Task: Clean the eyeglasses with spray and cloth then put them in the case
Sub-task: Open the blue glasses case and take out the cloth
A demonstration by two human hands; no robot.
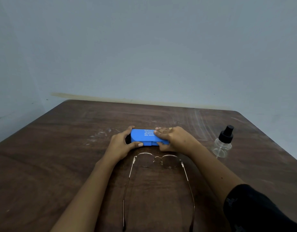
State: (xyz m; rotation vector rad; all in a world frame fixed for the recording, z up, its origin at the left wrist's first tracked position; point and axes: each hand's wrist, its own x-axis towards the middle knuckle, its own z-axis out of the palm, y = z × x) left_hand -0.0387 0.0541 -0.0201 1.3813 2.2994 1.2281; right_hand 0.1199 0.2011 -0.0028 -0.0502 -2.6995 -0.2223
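Nearest the camera, two bare forearms reach forward over the dark wooden tabletop (44,164); a black sleeve (255,210) covers the right upper arm at the near right edge. Between the forearms lie the eyeglasses (158,162), thin metal frame, temples unfolded and running toward the near edge, lenses facing far. They rest on the wood, apart from both hands and just near of the case.

Just beyond the lenses sits the blue case (145,137), lid down, white print on top. The left hand (123,144) wraps its left end, thumb along the near side and fingers curled over the far edge. The right hand (173,139) covers the right end, fingers laid flat on the lid and thumb pressed at the front seam.

To the right, well apart from the case, a clear spray bottle (223,143) with a black nozzle stands upright near the tabletop's right edge. The left half and far strip of the tabletop are open wood with pale scuffs. The far edge meets a plain grey-blue wall (144,47).
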